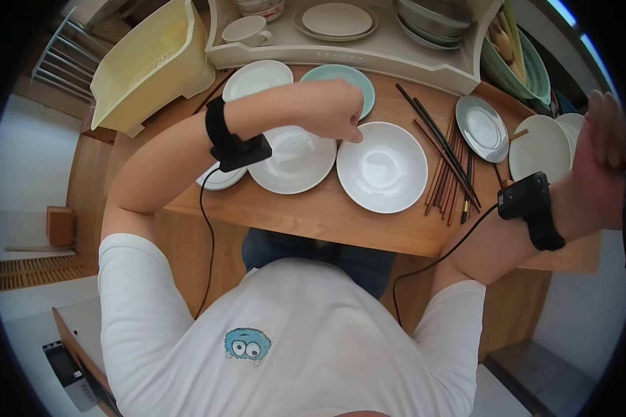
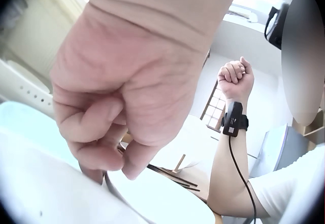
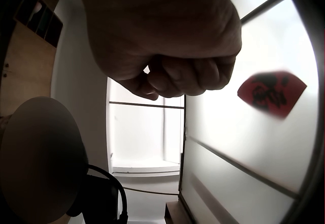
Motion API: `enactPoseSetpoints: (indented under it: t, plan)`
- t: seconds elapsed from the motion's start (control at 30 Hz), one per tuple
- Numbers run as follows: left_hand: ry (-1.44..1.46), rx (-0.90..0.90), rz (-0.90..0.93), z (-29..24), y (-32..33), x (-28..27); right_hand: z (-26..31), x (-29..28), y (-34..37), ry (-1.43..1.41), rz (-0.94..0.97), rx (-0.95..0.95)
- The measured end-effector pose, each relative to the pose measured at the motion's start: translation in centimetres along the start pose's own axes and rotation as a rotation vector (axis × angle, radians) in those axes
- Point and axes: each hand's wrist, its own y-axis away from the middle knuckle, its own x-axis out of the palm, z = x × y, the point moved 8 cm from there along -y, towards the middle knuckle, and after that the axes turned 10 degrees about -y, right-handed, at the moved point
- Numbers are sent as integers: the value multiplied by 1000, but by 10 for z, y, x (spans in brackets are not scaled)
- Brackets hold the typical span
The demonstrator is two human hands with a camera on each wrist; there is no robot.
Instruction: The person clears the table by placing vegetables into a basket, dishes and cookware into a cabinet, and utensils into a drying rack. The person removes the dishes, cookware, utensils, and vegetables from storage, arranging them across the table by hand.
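My left hand is at the upper left rim of a white bowl, palm down. In the left wrist view its thumb and curled fingers pinch the bowl's rim, the thumb on the inner side. Left of the bowl lies a large white plate, and a light-blue plate sits behind, partly covered by the hand. My right hand is raised at the far right, away from the table. Its fingers are curled into a loose fist with nothing in them.
Several chopsticks lie right of the bowl, beside a grey-rimmed plate and white plates. A shelf with dishes runs along the back. A yellow rack stands back left, a green basket back right.
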Motion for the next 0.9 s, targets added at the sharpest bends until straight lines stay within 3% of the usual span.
enactPoseSetpoints:
  t: [0.07,0.2,0.3,0.37,0.5,0.57,0.7,0.73,0.77,0.83,0.9]
  plan:
    - [122,-52,1,7,-1,15,0,3,3,-4,-121,-37]
    - [269,-74,26,9,-6,17,4,7,2,104,-36,-51]
    - [325,-51,-33,17,-10,6,6,6,5,156,-109,-92]
    - [434,-137,-42,31,0,-16,5,1,6,114,-134,-91]
    - [678,-209,-353,104,4,-76,3,-3,4,128,-84,-59]
    - [587,-346,-441,150,2,-105,3,-1,4,110,-97,-67]
    - [709,-451,-646,231,-42,-108,6,-5,10,166,-115,-102]
    - [795,-465,-689,252,-57,-102,1,-13,16,7,-158,4]
    - [882,-477,-730,265,-67,-97,-5,-18,20,-151,-199,110]
    - [861,-489,-727,263,-79,-98,-2,-19,19,-91,-195,115]
    - [827,-610,-724,261,-78,-87,-3,-19,20,-37,-200,126]
